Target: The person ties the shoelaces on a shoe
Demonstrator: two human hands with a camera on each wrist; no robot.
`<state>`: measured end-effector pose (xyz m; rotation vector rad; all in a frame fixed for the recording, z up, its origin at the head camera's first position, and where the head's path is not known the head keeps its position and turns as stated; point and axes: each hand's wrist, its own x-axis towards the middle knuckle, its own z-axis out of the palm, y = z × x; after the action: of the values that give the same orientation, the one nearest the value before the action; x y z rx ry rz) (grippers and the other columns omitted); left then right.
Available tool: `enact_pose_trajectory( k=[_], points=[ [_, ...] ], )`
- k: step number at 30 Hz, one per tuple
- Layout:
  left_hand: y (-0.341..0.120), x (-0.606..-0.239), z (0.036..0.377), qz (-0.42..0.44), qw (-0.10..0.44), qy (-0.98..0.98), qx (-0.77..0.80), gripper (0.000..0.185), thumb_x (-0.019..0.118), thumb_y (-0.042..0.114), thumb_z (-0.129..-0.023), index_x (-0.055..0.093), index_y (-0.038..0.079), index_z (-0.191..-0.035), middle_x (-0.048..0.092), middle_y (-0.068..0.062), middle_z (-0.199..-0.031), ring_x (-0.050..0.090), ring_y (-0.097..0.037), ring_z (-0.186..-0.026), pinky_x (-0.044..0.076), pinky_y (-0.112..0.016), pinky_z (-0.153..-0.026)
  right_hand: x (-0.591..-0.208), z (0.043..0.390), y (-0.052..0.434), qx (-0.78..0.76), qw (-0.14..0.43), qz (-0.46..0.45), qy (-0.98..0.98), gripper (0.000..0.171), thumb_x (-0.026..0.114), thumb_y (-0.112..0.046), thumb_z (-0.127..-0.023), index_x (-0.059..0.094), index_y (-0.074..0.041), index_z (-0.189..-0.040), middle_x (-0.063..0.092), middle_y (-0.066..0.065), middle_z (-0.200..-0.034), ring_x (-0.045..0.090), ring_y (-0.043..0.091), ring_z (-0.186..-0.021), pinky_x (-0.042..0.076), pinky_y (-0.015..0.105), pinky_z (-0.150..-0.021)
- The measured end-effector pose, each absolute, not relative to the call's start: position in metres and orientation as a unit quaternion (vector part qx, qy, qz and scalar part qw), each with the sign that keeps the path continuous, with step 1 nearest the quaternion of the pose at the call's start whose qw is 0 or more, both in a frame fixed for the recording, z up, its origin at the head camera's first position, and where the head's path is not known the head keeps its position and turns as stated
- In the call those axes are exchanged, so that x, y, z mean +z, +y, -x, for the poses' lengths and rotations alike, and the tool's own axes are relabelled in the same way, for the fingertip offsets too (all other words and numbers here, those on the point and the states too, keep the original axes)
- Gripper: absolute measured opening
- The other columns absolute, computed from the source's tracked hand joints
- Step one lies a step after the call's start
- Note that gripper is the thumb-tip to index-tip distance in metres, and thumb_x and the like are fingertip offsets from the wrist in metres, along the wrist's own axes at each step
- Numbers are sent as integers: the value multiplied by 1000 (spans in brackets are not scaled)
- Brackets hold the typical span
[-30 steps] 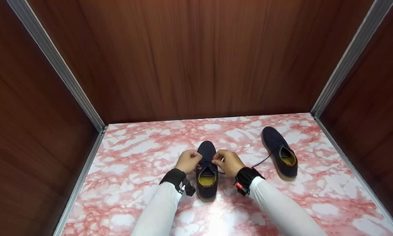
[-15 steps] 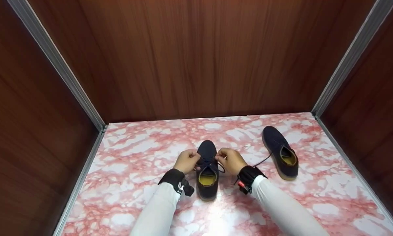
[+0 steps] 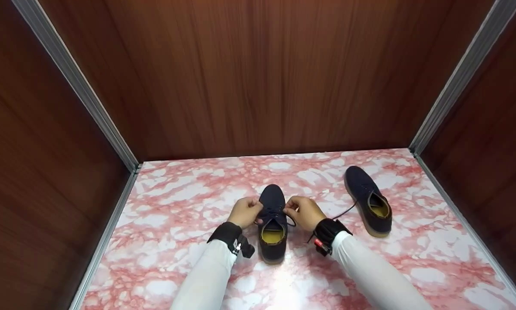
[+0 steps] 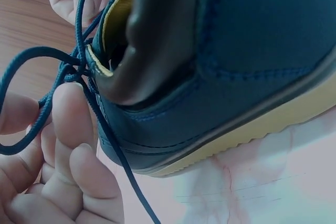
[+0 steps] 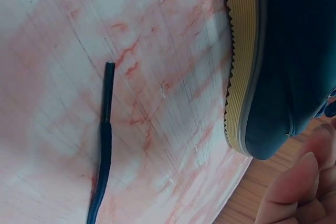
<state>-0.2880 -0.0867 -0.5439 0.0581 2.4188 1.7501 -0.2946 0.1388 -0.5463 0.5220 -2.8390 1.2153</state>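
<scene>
**Both your hands pinch the lace of the centre shoe**

The shoe (image 3: 271,196) stands on its sole below the middle of the head view, toe toward the top of the frame, yellow lining showing. Your left hand (image 3: 243,214) is at its left side, thumb and fingers closed on a loop of the lace (image 4: 37,50); the left wrist view shows that loop at the left of the frame, beside the knot over the shoe's tongue. Your right hand (image 3: 306,212) is at the shoe's right side, thumb and forefinger pinching the lace there.

The other shoe (image 3: 360,184) sits well apart, right of centre, tilted with its toe to the upper left. A cord (image 3: 345,212) runs from its left side toward your right strap (image 3: 326,231). In the right wrist view, a lace tip (image 5: 107,95) lies left of centre on the red-and-white surface (image 3: 167,241). Brown panels (image 3: 275,86) fill the top of the head view.
</scene>
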Motion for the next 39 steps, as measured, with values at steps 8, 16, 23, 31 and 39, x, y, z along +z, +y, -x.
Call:
enact_pose_trajectory(
  k=[8,16,23,31,39],
  points=[
    [-87,-544,288,-20,74,812,579,23,57,12,-100,68,-8,-99,62,-4,-79,65,-7,-54,63,-37,-64,-548,293,141,391,0,-177,-903,12,75,-15,-96,69,-10,-87,71,3,-81,52,5,-60,43,21,-58],
    [-86,-543,287,-15,79,814,575,22,58,14,-99,68,-5,-95,60,-1,-79,65,-8,-56,62,-32,-62,-550,292,144,387,-10,-195,-901,11,78,-14,-92,70,-9,-89,71,3,-80,52,2,-59,43,19,-58],
    [-86,-544,287,-18,78,821,565,19,60,15,-97,69,-1,-91,59,2,-78,64,-7,-57,60,-28,-63,-549,292,145,384,-28,-207,-900,7,75,-2,-87,69,-5,-90,69,3,-78,53,5,-63,43,20,-62],
    [-86,-543,286,-24,82,824,560,17,59,15,-96,68,2,-88,57,3,-76,64,-8,-59,56,-22,-61,-546,292,145,385,-16,-192,-903,5,73,-3,-88,69,-7,-89,67,2,-75,51,4,-60,41,18,-59],
    [-84,-544,285,-43,79,818,568,10,62,12,-94,64,6,-87,57,5,-77,62,-10,-60,57,-25,-63,-545,292,147,390,1,-181,-903,6,72,-10,-96,69,-11,-90,59,-4,-66,49,4,-56,39,20,-56]
  ],
)
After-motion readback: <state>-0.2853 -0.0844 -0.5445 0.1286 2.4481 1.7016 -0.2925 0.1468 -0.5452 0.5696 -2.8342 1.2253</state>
